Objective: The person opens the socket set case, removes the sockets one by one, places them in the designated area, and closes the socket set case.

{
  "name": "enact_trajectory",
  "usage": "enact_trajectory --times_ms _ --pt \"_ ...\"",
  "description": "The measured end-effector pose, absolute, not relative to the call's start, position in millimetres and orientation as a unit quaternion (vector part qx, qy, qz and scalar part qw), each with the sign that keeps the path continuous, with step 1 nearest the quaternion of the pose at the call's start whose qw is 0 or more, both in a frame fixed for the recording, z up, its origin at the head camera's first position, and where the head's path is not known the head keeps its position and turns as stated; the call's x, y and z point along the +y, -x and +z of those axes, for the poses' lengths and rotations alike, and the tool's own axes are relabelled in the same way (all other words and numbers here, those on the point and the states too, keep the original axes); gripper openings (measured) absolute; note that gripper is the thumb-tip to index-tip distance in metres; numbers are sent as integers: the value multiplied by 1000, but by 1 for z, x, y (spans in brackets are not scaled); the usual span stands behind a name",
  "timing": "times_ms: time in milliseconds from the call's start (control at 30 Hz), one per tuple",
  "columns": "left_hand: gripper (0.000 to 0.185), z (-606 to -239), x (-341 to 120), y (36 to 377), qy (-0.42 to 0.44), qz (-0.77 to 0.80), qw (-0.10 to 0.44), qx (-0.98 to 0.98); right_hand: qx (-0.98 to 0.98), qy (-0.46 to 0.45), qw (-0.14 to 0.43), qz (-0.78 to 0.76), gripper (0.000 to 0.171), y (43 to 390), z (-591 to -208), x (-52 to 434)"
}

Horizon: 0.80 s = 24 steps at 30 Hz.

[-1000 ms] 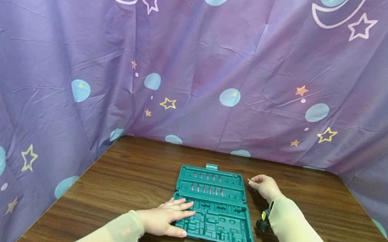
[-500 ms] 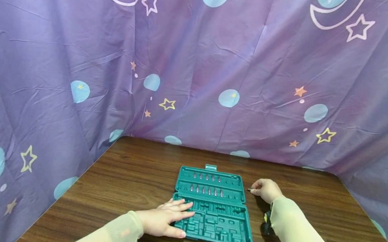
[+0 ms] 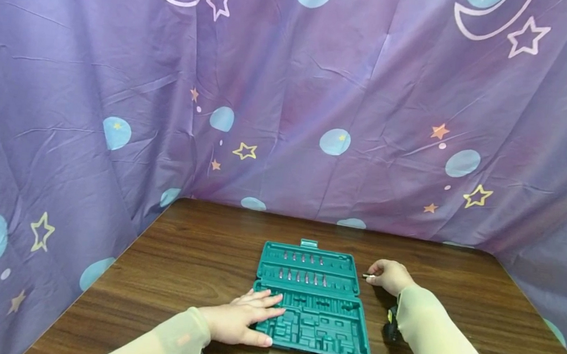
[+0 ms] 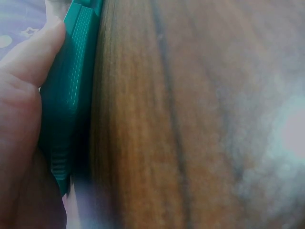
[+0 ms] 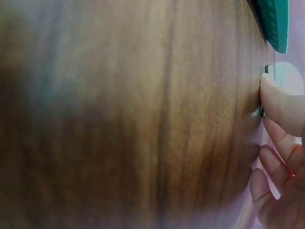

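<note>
A green plastic bit case point(image 3: 318, 335) lies open and flat on the wooden table, hinged across its middle. Several slim pinkish screwdriver bits point(image 3: 302, 277) stand in two rows in its far half; the near half shows bare moulded slots. My left hand point(image 3: 242, 319) rests on the near half's left edge, fingers spread over the tray and thumb along the front rim. To the right of the case, my right hand point(image 3: 389, 276) pinches a small metal screwdriver bit point(image 5: 269, 70) between thumb and forefinger, low at the tabletop. The fingertips partly hide that bit.
Dark wooden table point(image 3: 183, 247) surrounds the case on all sides. A purple curtain point(image 3: 279, 99) with moons and stars hangs behind the table and at both sides. A black wrist strap point(image 3: 392, 324) shows beneath the right sleeve.
My right hand has come slightly nearer and lower with the screwdriver bit, which now lies more level, close to the table. My left hand stays in place on the case.
</note>
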<state>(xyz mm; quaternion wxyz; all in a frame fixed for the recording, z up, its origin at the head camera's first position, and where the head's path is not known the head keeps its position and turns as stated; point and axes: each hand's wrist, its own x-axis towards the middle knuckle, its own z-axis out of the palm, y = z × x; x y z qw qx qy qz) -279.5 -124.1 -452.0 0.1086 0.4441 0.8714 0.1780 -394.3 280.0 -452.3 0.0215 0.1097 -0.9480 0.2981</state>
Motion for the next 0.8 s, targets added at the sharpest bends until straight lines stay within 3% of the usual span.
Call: enact_trajectory --times_ms 500,800 --pt "65 -452 -124 279 -445 172 103 873 -942 -81 5 325 22 391 -435 274" --pt "64 -451 -124 279 -449 170 95 872 -888 -48 18 458 23 394 -421 225"
